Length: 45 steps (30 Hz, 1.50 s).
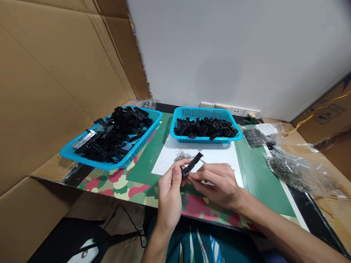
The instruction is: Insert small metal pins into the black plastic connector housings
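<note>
My left hand (170,190) pinches the lower end of a narrow black plastic part (192,164), which tilts up to the right above the table's front. My right hand (219,182) has its fingers closed at that same lower end, touching the part; a thin metal piece pokes out near the part's top. Just behind the hands, a small heap of tiny metal springs (181,155) lies on a white sheet (219,155).
A blue basket (142,140) of black plastic parts sits at the left, a second blue basket (205,140) behind the white sheet. Clear bags of small metal pieces (290,170) lie at the right. Cardboard walls stand on the left; a black bag is under the table.
</note>
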Each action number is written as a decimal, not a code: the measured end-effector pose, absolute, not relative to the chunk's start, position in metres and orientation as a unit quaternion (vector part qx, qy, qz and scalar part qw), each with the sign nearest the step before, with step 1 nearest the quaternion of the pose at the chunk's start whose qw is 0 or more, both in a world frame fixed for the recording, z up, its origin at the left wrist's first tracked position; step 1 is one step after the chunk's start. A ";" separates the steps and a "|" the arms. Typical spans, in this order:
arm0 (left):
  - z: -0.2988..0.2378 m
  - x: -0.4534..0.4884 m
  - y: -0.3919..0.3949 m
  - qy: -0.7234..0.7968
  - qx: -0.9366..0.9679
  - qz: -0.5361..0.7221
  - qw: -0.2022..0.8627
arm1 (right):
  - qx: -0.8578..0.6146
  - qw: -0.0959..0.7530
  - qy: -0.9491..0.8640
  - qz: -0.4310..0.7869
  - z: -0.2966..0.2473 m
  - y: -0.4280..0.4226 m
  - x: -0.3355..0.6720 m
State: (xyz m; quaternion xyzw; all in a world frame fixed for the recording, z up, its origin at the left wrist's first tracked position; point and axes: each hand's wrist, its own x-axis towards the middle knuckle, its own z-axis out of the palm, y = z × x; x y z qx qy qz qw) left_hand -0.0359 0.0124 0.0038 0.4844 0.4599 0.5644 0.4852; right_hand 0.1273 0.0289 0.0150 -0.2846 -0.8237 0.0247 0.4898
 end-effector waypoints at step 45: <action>0.020 -0.036 0.006 0.448 0.469 0.509 0.566 | -0.266 0.387 -0.880 -0.068 0.032 0.038 0.158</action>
